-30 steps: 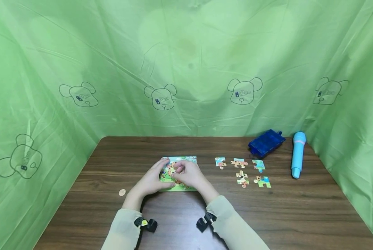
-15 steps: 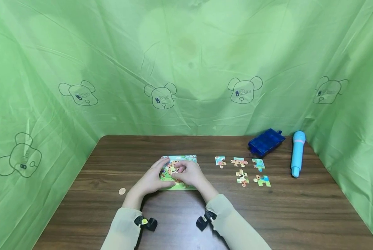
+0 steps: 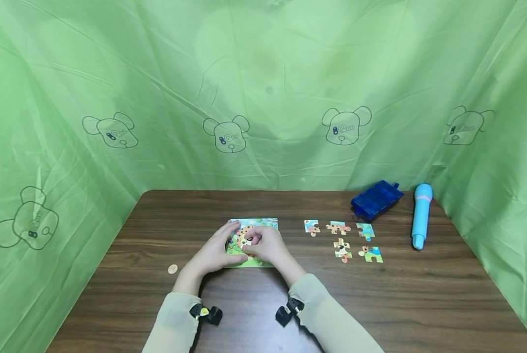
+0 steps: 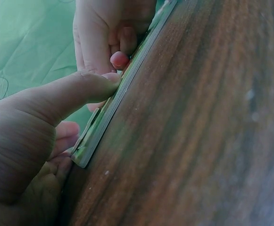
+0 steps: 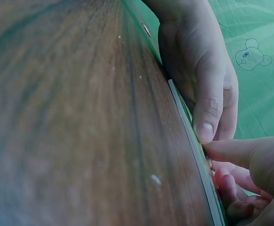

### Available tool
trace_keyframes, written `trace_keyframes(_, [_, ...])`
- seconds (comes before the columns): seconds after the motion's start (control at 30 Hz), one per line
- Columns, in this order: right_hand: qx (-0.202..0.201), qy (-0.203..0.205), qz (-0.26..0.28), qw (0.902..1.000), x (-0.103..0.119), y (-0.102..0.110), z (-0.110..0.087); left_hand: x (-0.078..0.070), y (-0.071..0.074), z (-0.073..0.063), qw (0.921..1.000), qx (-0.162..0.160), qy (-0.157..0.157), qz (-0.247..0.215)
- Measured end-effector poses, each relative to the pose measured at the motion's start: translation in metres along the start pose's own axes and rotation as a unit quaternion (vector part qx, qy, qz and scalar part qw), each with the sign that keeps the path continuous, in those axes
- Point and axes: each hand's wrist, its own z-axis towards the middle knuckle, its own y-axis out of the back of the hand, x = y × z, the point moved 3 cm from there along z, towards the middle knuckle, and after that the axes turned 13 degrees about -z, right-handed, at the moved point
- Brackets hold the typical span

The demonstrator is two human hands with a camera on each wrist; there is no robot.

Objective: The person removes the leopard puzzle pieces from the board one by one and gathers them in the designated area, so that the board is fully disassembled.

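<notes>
A flat picture puzzle board (image 3: 267, 223) with a cartoon animal scene lies on the table in the head view. My left hand (image 3: 214, 254) grips its left side, the thumb on top near the front edge and the fingers along the outer edge. Over the board's middle, my right hand (image 3: 268, 246) has thumb and forefinger brought together in a pinch on a puzzle piece, mostly hidden by the fingers. In the left wrist view, a thin layer (image 4: 86, 129) stands slightly raised at the board's corner. The right wrist view has both thumbs (image 5: 205, 132) meeting close over the board.
Several loose puzzle pieces (image 3: 343, 250) lie right of the board. Behind them are a translucent blue case (image 3: 376, 200) and a light-blue toy microphone (image 3: 421, 215). A small round tan disc (image 3: 172, 269) lies to the left. Green cloth (image 3: 263, 98) surrounds the table (image 3: 422, 304).
The head view has shifted slightly. Both hands keep nearly the same place on the board, with only slight movement of the right fingers.
</notes>
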Motion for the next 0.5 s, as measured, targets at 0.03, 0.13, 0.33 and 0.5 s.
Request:
trace_keyframes(0.03, [0.003,-0.004,0.002,1.0000,-0.0004,-0.0002,0.0002,0.0002,0.0000,0.0001,1.0000,0.000,-0.001,0.000])
trace_keyframes(0.13, [0.013,-0.016,0.007,0.9998,-0.0009,-0.0002,0.0009,0.0006,0.0002,0.0003,1.0000,0.000,-0.004,0.001])
trace_keyframes(0.33, [0.014,-0.034,0.009,0.9993,-0.0032,0.0004,0.0022,0.0013,0.0005,0.0004,1.0000,0.000,-0.002,0.003])
trace_keyframes(0.5, [0.003,-0.039,0.010,0.9992,-0.0060,-0.0003,0.0020,0.0022,0.0001,0.0005,1.0000,0.000,0.000,0.005])
